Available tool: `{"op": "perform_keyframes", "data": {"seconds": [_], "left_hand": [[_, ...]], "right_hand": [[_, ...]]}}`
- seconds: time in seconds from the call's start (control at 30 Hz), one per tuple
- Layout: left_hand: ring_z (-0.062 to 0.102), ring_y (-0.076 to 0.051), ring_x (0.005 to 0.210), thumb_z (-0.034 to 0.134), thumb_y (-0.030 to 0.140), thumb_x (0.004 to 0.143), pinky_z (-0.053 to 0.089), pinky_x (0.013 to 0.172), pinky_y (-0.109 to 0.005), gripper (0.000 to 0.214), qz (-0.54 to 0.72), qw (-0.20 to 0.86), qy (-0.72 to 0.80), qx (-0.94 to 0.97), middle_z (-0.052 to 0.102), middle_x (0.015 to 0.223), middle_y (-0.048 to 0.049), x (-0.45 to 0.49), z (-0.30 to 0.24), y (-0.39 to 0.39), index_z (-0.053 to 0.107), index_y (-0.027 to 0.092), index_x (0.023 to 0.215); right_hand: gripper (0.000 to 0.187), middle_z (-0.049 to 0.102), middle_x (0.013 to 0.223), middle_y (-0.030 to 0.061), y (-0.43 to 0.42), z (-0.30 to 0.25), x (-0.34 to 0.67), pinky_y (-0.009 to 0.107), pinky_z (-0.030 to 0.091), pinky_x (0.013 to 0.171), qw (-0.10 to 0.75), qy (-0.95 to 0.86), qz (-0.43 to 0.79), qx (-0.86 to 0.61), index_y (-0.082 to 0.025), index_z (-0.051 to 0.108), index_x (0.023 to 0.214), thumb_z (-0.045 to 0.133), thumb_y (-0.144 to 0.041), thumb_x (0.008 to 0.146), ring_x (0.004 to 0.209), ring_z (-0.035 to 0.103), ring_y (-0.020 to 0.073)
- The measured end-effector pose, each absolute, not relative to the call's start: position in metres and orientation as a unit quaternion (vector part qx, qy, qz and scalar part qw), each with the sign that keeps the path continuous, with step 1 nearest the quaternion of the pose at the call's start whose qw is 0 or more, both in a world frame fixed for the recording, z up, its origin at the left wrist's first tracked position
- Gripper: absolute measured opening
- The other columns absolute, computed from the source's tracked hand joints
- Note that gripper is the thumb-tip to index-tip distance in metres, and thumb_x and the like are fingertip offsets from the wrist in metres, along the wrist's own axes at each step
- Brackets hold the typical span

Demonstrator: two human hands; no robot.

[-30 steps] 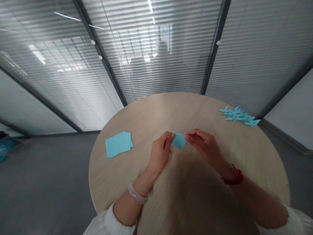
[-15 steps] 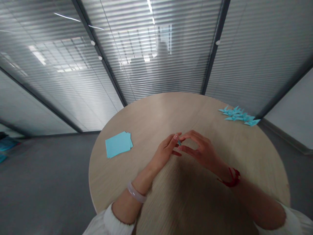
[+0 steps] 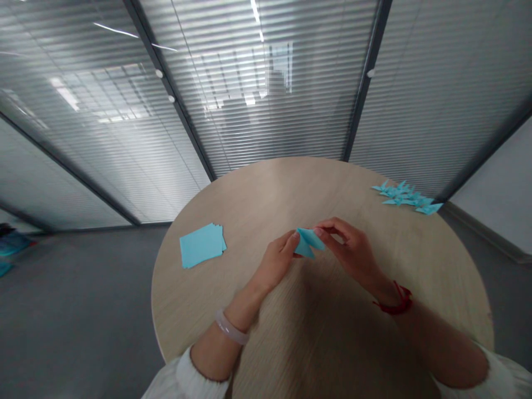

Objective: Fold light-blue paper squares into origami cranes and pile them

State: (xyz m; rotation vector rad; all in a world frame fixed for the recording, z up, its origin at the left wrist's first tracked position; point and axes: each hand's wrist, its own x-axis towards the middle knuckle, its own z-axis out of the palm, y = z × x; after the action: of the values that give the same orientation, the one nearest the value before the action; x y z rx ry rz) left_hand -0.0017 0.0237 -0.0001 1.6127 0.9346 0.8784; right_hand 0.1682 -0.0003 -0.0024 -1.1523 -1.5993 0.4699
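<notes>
A small piece of folded blue paper point(image 3: 306, 242) is held above the middle of the table between my two hands. Its flaps are spread, with a V-shaped gap along the lower edge. My left hand point(image 3: 279, 257) pinches its left side, thumb on top and fingers mostly hidden beneath. On the right, my right hand point(image 3: 348, 246) grips the upper right corner between thumb and fingertips.
Left of my hands, a stack of blue paper sheets point(image 3: 202, 246) lies on the round wooden table point(image 3: 266, 183). Several folded blue paper cranes point(image 3: 405, 197) sit by the far right edge. Glass panels with blinds point(image 3: 274, 127) stand behind.
The blue paper, earlier mostly hidden edge-on between my fingers, now shows its broad faces with flaps apart. My right hand has shifted slightly right, its fingers now closed on the corner.
</notes>
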Motion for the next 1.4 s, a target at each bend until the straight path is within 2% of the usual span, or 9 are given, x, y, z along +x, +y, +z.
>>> {"op": "perform_keyframes", "data": {"seconds": [0.17, 0.37, 0.5, 0.7, 0.77, 0.9, 1.07, 1.2, 1.4], "left_hand": [[0.059, -0.018, 0.078, 0.052, 0.028, 0.084, 0.045, 0.071, -0.028, 0.029, 0.353, 0.405, 0.426, 0.728, 0.068, 0.092, -0.0065, -0.003, -0.005, 0.027, 0.064, 0.017, 0.108], [0.053, -0.013, 0.060, 0.058, 0.035, 0.080, 0.038, 0.054, -0.023, 0.024, 0.349, 0.459, 0.419, 0.702, 0.064, 0.069, -0.0023, -0.002, -0.009, 0.029, 0.068, 0.015, 0.087], [0.052, -0.013, 0.058, 0.060, 0.038, 0.078, 0.037, 0.052, -0.022, 0.025, 0.397, 0.488, 0.429, 0.649, 0.063, 0.067, -0.0022, -0.003, -0.005, 0.031, 0.067, 0.014, 0.081], [0.049, -0.010, 0.051, 0.057, 0.036, 0.083, 0.035, 0.049, -0.021, 0.029, 0.430, 0.452, 0.420, 0.660, 0.058, 0.057, 0.0032, -0.006, -0.003, 0.030, 0.064, 0.016, 0.103], [0.054, -0.012, 0.056, 0.054, 0.035, 0.086, 0.039, 0.052, -0.022, 0.032, 0.422, 0.405, 0.424, 0.692, 0.063, 0.065, 0.0013, -0.006, -0.005, 0.029, 0.061, 0.019, 0.112], [0.062, -0.019, 0.089, 0.054, 0.031, 0.087, 0.048, 0.074, -0.030, 0.037, 0.390, 0.307, 0.423, 0.758, 0.065, 0.111, -0.0078, -0.006, -0.010, 0.029, 0.055, 0.022, 0.123], [0.057, -0.025, 0.107, 0.063, 0.034, 0.081, 0.046, 0.090, -0.042, 0.056, 0.354, 0.228, 0.407, 0.810, 0.061, 0.117, -0.0110, -0.003, -0.016, 0.029, 0.043, 0.022, 0.133], [0.057, -0.027, 0.107, 0.070, 0.038, 0.076, 0.046, 0.090, -0.043, 0.067, 0.345, 0.259, 0.408, 0.805, 0.061, 0.116, -0.0126, -0.001, -0.019, 0.027, 0.042, 0.020, 0.134], [0.060, -0.025, 0.103, 0.066, 0.037, 0.078, 0.045, 0.091, -0.041, 0.063, 0.374, 0.424, 0.399, 0.722, 0.063, 0.116, -0.0124, 0.001, -0.012, 0.026, 0.043, 0.020, 0.135]], "right_hand": [[0.019, 0.068, 0.083, 0.0031, 0.001, -0.005, 0.167, 0.026, 0.049, 0.068, 0.504, -0.676, 0.235, -0.482, -0.020, 0.064, 0.086, 0.053, -0.036, 0.088, 0.075, 0.063, 0.0157], [0.023, 0.068, 0.086, 0.0052, 0.002, -0.004, 0.168, 0.025, 0.050, 0.065, 0.516, -0.644, 0.259, -0.502, -0.019, 0.064, 0.091, 0.053, -0.039, 0.086, 0.074, 0.064, 0.0161], [0.030, 0.069, 0.091, 0.0068, 0.008, -0.008, 0.170, 0.028, 0.051, 0.068, 0.522, -0.600, 0.316, -0.517, -0.019, 0.063, 0.099, 0.058, -0.043, 0.081, 0.077, 0.065, 0.0181], [0.029, 0.069, 0.071, 0.0036, 0.011, -0.008, 0.172, 0.026, 0.049, 0.063, 0.467, -0.610, 0.402, -0.498, -0.018, 0.065, 0.075, 0.059, -0.047, 0.077, 0.070, 0.064, 0.0181], [0.029, 0.067, 0.066, 0.0023, 0.010, -0.006, 0.172, 0.024, 0.046, 0.059, 0.466, -0.613, 0.381, -0.512, -0.018, 0.064, 0.068, 0.060, -0.046, 0.076, 0.065, 0.062, 0.0165], [0.028, 0.064, 0.061, 0.0003, 0.009, -0.003, 0.172, 0.023, 0.041, 0.053, 0.468, -0.610, 0.360, -0.529, -0.018, 0.063, 0.065, 0.060, -0.044, 0.075, 0.058, 0.057, 0.0141], [0.028, 0.063, 0.057, 0.0000, 0.008, -0.004, 0.171, 0.023, 0.039, 0.051, 0.469, -0.604, 0.360, -0.535, -0.018, 0.061, 0.062, 0.061, -0.044, 0.075, 0.055, 0.055, 0.0135], [0.027, 0.064, 0.057, -0.0001, 0.007, -0.005, 0.170, 0.022, 0.041, 0.050, 0.479, -0.593, 0.371, -0.530, -0.018, 0.061, 0.062, 0.065, -0.044, 0.072, 0.054, 0.057, 0.0137], [0.032, 0.061, 0.054, -0.0007, 0.007, -0.004, 0.171, 0.022, 0.038, 0.045, 0.495, -0.584, 0.367, -0.528, -0.019, 0.060, 0.060, 0.067, -0.048, 0.070, 0.050, 0.053, 0.0126]]}}
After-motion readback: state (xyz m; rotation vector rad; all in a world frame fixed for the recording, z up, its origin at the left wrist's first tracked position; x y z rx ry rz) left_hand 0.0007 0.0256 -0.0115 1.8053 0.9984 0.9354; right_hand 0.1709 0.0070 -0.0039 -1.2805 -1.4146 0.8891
